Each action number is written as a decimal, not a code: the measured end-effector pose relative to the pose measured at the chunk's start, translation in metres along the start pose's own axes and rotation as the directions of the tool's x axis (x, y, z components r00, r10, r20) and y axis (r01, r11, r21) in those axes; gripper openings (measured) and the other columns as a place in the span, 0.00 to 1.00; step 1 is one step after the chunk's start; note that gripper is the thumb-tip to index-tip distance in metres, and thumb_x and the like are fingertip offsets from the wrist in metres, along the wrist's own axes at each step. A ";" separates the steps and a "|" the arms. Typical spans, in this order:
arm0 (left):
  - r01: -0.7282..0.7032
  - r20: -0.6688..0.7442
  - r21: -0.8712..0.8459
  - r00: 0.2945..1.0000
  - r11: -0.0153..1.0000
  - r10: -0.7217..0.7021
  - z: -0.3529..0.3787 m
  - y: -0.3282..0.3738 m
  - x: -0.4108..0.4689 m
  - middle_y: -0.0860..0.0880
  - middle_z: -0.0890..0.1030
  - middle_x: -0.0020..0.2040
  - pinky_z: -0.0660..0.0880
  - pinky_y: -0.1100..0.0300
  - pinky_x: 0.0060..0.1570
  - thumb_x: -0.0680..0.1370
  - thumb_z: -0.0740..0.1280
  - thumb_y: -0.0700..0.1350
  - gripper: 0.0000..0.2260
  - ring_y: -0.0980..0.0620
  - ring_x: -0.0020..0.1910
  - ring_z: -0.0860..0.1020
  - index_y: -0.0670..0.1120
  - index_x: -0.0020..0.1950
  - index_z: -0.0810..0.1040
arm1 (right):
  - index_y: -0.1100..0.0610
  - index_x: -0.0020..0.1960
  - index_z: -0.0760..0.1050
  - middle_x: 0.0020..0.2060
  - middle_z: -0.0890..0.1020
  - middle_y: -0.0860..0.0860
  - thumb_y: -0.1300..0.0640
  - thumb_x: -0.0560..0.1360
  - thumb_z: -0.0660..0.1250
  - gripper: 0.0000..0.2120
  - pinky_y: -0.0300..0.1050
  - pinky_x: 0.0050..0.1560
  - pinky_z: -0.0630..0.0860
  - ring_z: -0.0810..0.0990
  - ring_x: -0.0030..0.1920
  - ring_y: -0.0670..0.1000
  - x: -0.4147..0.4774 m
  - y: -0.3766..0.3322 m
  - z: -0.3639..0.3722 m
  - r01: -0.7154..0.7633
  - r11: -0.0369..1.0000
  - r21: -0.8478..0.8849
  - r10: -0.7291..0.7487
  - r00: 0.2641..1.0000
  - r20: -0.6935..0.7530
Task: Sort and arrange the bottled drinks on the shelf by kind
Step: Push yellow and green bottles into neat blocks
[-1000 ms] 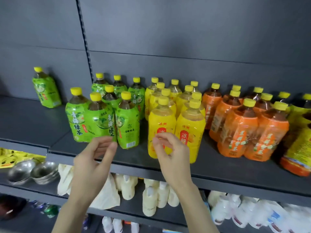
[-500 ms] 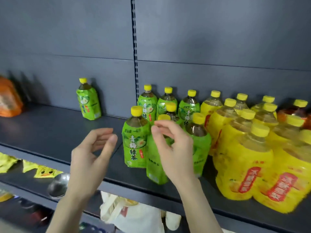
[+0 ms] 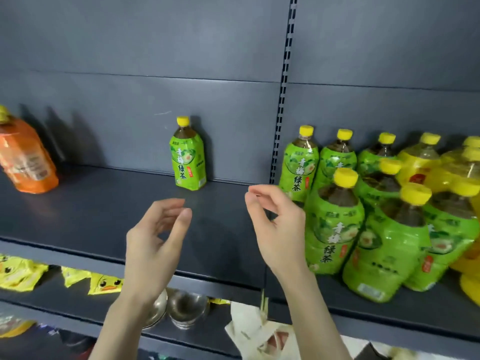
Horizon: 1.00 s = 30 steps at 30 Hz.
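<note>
While neither hand holds anything, left hand (image 3: 155, 237) and right hand (image 3: 281, 224) hover over the front of the shelf (image 3: 78, 216). Palms face each other, fingers loosely curled, right thumb and forefinger nearly meeting. Just right of the right hand: cluster of green bottles (image 3: 335, 219), yellow caps, labels reading 青梅绿茶. Yellow-labelled bottles (image 3: 420, 162) further right, writing illegible. One lone green bottle (image 3: 188, 157), same label, upright against the back wall beyond the hands. Orange bottle (image 3: 26, 159) far left, text blurred.
</note>
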<state>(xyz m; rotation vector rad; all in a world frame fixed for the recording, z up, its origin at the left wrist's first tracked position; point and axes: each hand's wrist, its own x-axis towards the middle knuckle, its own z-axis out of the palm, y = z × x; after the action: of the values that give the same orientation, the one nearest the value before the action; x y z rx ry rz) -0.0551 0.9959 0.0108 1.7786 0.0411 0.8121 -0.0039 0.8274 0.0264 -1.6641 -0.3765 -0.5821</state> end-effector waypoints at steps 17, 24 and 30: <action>0.115 0.157 -0.103 0.983 0.988 -0.098 -0.060 -0.132 0.144 0.54 0.83 0.42 0.76 0.59 0.50 0.77 0.69 0.44 0.04 0.54 0.46 0.82 0.54 0.48 0.78 | 0.53 0.47 0.79 0.40 0.82 0.41 0.59 0.76 0.69 0.02 0.26 0.39 0.71 0.79 0.41 0.35 0.049 0.039 0.172 -0.152 0.986 -0.062 0.147 0.986 -0.077; 0.179 0.270 -0.071 0.950 0.981 -0.154 -0.027 -0.176 0.212 0.56 0.82 0.46 0.75 0.68 0.47 0.78 0.67 0.48 0.03 0.61 0.45 0.80 0.54 0.50 0.75 | 0.55 0.58 0.76 0.45 0.77 0.38 0.53 0.76 0.68 0.12 0.22 0.41 0.71 0.78 0.44 0.33 0.101 0.091 0.216 -0.217 0.961 -0.171 0.212 0.976 -0.050; 0.252 0.398 -0.058 0.893 0.966 -0.209 -0.003 -0.200 0.252 0.55 0.76 0.59 0.70 0.78 0.46 0.78 0.63 0.55 0.22 0.61 0.55 0.76 0.48 0.69 0.69 | 0.53 0.71 0.64 0.63 0.75 0.44 0.42 0.74 0.67 0.30 0.38 0.59 0.74 0.75 0.61 0.42 0.133 0.125 0.235 -0.315 0.947 -0.068 0.318 0.948 0.030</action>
<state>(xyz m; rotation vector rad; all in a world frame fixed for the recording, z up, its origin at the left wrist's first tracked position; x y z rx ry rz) 0.2071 1.1772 -0.0342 1.7614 -0.0533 0.2738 0.2120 1.0259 -0.0240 -1.7536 -0.1147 -0.3222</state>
